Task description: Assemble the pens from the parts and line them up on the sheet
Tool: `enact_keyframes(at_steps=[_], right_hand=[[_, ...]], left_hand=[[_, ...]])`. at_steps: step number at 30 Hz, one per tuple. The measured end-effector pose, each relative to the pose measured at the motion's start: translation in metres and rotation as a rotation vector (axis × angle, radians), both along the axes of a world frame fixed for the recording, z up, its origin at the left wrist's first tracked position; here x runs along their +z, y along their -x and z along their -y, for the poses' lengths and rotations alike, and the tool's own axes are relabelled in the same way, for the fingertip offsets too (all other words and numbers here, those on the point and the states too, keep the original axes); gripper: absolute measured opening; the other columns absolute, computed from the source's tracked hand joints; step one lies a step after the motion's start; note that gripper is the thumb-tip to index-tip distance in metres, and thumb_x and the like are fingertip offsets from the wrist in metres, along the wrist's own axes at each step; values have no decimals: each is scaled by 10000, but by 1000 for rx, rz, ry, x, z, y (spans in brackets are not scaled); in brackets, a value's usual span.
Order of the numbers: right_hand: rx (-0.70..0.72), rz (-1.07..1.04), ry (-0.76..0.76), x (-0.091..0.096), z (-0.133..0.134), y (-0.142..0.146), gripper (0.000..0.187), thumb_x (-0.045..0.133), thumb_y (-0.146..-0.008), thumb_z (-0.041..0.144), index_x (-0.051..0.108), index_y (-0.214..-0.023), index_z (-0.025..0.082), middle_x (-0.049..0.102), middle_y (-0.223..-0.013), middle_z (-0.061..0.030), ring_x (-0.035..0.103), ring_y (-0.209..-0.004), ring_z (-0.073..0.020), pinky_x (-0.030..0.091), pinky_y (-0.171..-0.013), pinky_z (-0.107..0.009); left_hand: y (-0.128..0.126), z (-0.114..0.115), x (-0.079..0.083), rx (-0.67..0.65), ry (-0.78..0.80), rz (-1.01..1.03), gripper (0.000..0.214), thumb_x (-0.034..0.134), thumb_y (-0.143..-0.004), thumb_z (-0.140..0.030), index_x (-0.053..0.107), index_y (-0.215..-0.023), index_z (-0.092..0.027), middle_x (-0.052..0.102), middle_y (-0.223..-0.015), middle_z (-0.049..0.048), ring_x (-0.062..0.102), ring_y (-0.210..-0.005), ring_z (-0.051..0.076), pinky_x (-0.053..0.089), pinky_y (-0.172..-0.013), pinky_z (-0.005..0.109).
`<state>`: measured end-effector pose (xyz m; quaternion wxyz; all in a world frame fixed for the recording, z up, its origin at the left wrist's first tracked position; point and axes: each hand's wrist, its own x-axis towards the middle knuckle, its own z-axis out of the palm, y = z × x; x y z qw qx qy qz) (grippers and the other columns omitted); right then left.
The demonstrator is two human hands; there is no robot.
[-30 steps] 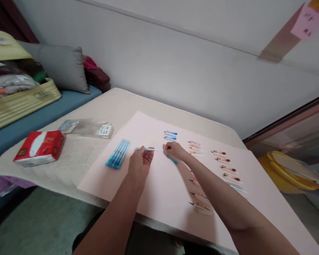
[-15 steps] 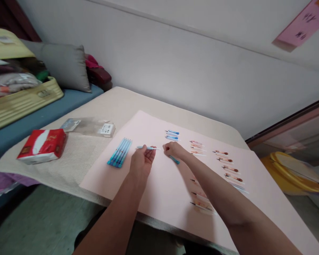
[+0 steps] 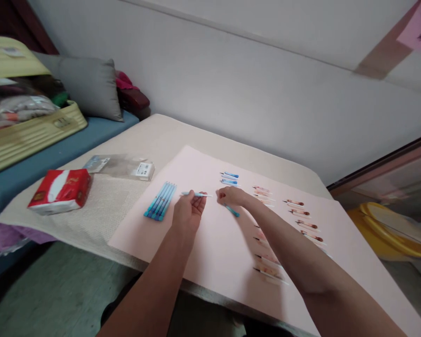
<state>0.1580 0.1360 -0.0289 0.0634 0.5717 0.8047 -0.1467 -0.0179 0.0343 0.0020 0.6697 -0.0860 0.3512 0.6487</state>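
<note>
My left hand (image 3: 190, 209) pinches a slim light-blue pen (image 3: 195, 194) between thumb and fingers, its white end pointing right. Just to the right, my right hand (image 3: 230, 195) is closed low over the pink sheet (image 3: 210, 243); whatever its fingertips hold is hidden. A teal pen part (image 3: 232, 210) lies beneath that hand, sticking out toward me. Left of my left hand, several light-blue pens with darker blue ends (image 3: 160, 201) lie side by side. Beyond my right hand rest some blue pen parts with dark tips (image 3: 229, 179).
Brown-ended pen parts (image 3: 307, 224) and pinkish ones (image 3: 268, 267) lie in rows at right. A red tissue pack (image 3: 60, 191) and clear plastic packaging (image 3: 121, 167) are on the left of the table. A white wall (image 3: 231, 89) stands behind; a yellow bin (image 3: 386, 234) is beyond the right edge.
The view has shifted slightly, so everything sits a little further right. Both hands keep nearly the same pose, and the light-blue pen stays in my left hand.
</note>
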Motion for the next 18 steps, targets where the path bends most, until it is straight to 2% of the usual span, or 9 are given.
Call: enact_keyframes(at_steps=[5, 9, 13, 18], right_hand=[[16, 68, 20, -8, 17, -13, 296, 594, -669, 241, 587, -965, 245, 676, -811, -22, 577, -666, -175, 297, -535, -236], [-5, 68, -33, -18, 28, -17, 378, 536, -695, 178, 531, -1066, 250, 671, -896, -45, 585, -734, -197, 282, -551, -243], [-13, 23, -53, -22, 29, -19, 321, 514, -706, 168, 540, -1015, 250, 664, -868, -27, 570, -718, -176, 274, -553, -233], [0, -67, -69, -24, 28, -16, 158, 495, -676, 113, 550, -784, 214, 628, -748, -8, 524, -659, -138, 273, -553, -218]], left_hand=[[-1, 0, 1, 5, 6, 4, 76, 518, -827, -69, 527, -759, -101, 656, -677, 109, 660, -627, 146, 560, -601, 238], [-2, 0, -1, 7, 12, 5, 69, 523, -824, -71, 525, -766, -107, 655, -677, 105, 664, -634, 152, 560, -601, 243], [-2, 0, -1, 4, 8, 4, 69, 522, -827, -73, 525, -768, -109, 657, -678, 102, 662, -624, 148, 560, -593, 242], [-2, 0, 0, 3, 11, -6, 65, 523, -825, -72, 525, -769, -105, 657, -680, 108, 660, -625, 144, 559, -607, 239]])
